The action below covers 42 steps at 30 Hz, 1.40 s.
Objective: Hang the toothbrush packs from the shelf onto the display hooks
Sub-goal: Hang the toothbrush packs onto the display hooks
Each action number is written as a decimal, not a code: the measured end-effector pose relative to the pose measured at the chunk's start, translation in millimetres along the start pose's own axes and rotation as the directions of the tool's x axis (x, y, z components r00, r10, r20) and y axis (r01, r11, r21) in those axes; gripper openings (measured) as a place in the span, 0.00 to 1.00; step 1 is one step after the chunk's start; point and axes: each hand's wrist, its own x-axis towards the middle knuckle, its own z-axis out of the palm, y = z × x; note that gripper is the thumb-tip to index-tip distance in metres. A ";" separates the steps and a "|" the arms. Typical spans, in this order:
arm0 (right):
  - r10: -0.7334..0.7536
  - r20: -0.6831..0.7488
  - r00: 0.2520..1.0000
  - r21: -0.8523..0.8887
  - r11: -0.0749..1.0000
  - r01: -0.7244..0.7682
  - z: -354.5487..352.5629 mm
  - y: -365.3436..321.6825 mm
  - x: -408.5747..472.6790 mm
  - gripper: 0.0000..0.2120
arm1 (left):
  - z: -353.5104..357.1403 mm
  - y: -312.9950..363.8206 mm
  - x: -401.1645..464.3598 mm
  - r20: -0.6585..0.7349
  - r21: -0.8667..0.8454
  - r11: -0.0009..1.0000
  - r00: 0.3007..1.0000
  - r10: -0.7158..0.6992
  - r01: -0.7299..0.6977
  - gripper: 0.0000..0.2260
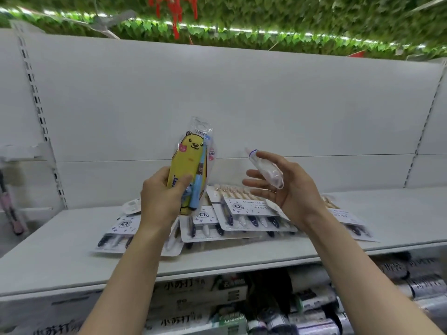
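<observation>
Nearest the camera, along the bottom of the frame, boxed and bagged goods [217,308] fill the lower tier, blurred beyond counting. Two bare forearms rise over them toward mid-frame.

Left of centre, the left hand [160,197] has its fingers curled round the lower half of one yellow toothbrush pack [191,165], thumb across the front. The pack stands nearly upright, a clear bag showing a yellow bear-faced case and a blue brush, its hang tab uppermost.

Right of centre, the right hand [287,187] has fingers straight and slightly spread, palm turned left. One small clear pack [268,170] with a purple-banded tip lies tilted across them under the thumb; whether the thumb presses it I cannot tell.

Behind and below both hands, flat blister packs [244,213] of dark and white brushes lie overlapping on the white shelf [399,213]; about five show, partly hidden by the hands. One white hanger piece [132,205] lies at the heap's left edge.

The white back panel [242,93] fills the middle, slotted uprights at each side. At the far left edge hangs one blurred pink item [11,209]. Green leaf garland [266,15] and one red ornament [174,8] cross the top.
</observation>
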 end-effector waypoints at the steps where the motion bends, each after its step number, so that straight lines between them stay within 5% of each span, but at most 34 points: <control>1: -0.002 0.028 1.000 0.030 1.000 0.002 1.2 0.3 -5.0 0.21 | -1.4 4.6 -9.2 0.007 -0.050 0.998 1.000 -0.022 0.022 0.02; 6: -0.051 0.133 0.990 -0.098 0.993 0.064 17.4 -2.2 -36.9 0.25 | -16.7 22.6 -54.8 -0.010 -0.176 0.981 0.996 -0.085 0.082 0.04; 13: -0.183 -0.094 0.979 -0.335 0.931 0.142 44.2 5.1 -91.1 0.08 | -48.2 43.6 -124.7 -0.056 -0.257 0.952 0.981 -0.184 0.164 0.06; 20: -0.227 -0.052 0.972 -0.413 0.892 0.186 107.8 19.0 -125.6 0.17 | -110.9 63.3 -169.5 -0.104 -0.318 0.926 0.963 -0.249 0.205 0.08; 25: -0.101 0.144 0.984 -0.222 0.966 0.132 196.7 31.2 -152.5 0.24 | -191.7 68.3 -189.5 -0.145 -0.339 0.918 0.952 -0.269 0.207 0.10; 31: -0.078 0.237 0.968 -0.214 0.968 0.130 345.6 85.3 -180.9 0.13 | -348.0 59.1 -205.2 -0.234 -0.323 0.927 0.933 -0.272 0.190 0.14; 36: 0.063 0.280 0.958 -0.247 0.969 0.008 492.5 132.3 -205.2 0.21 | -495.1 52.2 -213.4 -0.340 -0.290 0.942 0.901 -0.269 0.172 0.10; 42: 0.141 0.369 0.919 -0.121 0.987 -0.103 617.8 172.9 -227.1 0.10 | -619.6 41.7 -222.3 -0.397 -0.284 0.940 0.869 -0.294 0.188 0.07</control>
